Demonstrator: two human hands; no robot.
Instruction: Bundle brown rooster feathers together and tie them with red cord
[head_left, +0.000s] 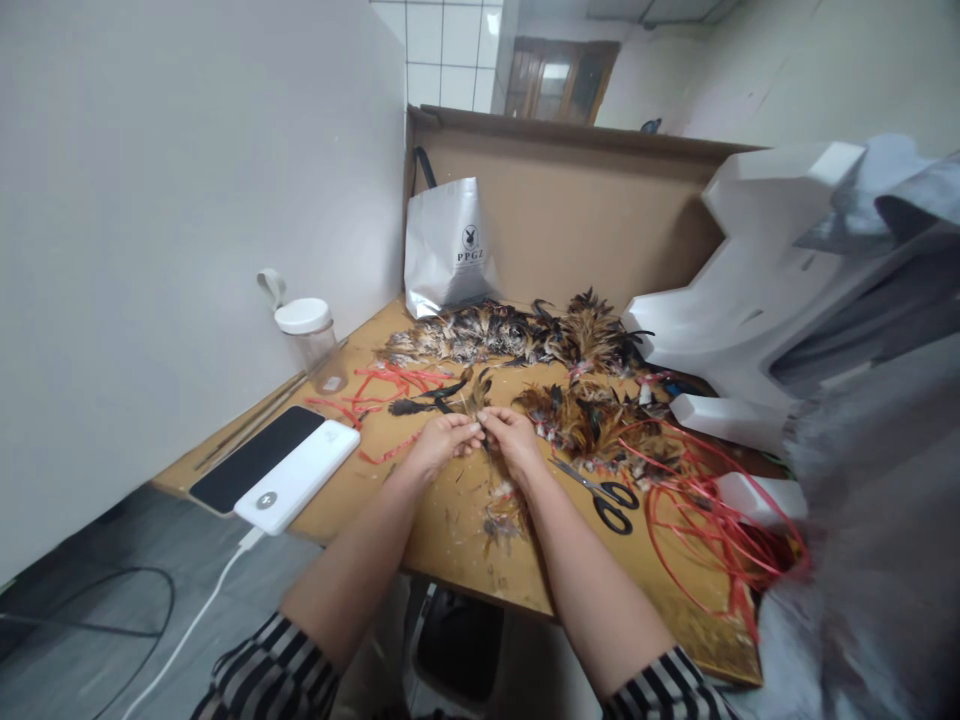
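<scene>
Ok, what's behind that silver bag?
Behind the silver bag stands a brown panel; a black strap-like piece shows above the bag's upper left edge. The bag covers the part of the panel directly behind it, so anything hidden there cannot be seen.

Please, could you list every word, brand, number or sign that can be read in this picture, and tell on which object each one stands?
"PPGZ": on the silver bag, under a round rabbit-head emblem.
Line below "PPGZ" on the bag: too small to read.
Faint mark and round spot on the white device with the cable: too blurred to read.
Small label low on the jar: too small to read.
</scene>
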